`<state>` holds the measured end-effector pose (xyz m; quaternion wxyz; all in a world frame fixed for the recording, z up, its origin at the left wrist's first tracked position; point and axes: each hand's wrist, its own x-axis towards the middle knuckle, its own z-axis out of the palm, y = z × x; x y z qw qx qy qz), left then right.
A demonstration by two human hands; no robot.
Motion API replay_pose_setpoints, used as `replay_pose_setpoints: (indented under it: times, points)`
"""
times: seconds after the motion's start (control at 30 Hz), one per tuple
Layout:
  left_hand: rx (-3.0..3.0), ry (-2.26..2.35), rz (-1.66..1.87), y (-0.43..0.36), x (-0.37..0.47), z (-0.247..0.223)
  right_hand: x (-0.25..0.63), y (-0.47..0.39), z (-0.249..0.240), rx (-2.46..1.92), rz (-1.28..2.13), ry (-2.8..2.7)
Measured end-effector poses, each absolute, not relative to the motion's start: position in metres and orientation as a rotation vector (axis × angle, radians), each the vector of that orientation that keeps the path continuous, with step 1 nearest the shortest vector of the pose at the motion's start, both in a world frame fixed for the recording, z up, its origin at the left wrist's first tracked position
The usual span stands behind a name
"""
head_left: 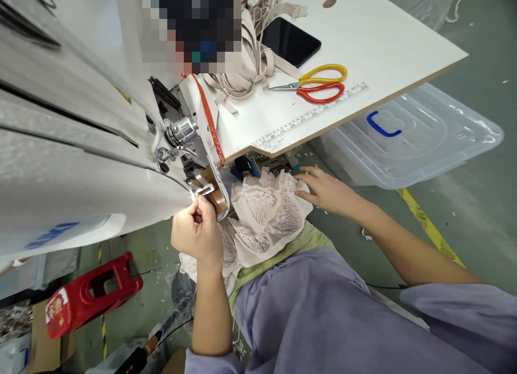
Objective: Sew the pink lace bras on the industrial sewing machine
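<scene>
While left hand (197,231) pinches at sewing machine (89,185), hold unclear | right hand (325,191), fingers loosely spread, touches lace garment (264,215)

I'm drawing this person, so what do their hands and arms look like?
The left hand and right hand have no gloves, and I can't see any rings or watches. The forearms are bare too. Higher up, there are loose, plain, greyish-purple sleeves.

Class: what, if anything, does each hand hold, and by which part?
Left hand: pinched shut, but anything held cannot be made out. Right hand: touching the edge of the lace garment; grip unclear.
</scene>
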<state>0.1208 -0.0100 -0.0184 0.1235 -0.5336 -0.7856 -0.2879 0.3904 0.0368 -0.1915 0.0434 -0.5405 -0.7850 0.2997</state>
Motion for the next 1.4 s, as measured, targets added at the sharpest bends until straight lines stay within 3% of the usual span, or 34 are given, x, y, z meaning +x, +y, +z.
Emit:
replay_pose_setpoints:
  times: [1.03, 1.4]
  points:
    - [-1.525, -2.356, -0.736, -0.01, 0.124, -0.016, 0.384, 0.033, -0.189, -1.574, 1.087, -2.396]
    - [-1.62, -2.244, -0.586, -0.012, 0.116, -0.012, 0.344, 0.04, -0.133, -1.342, 1.172, -2.242]
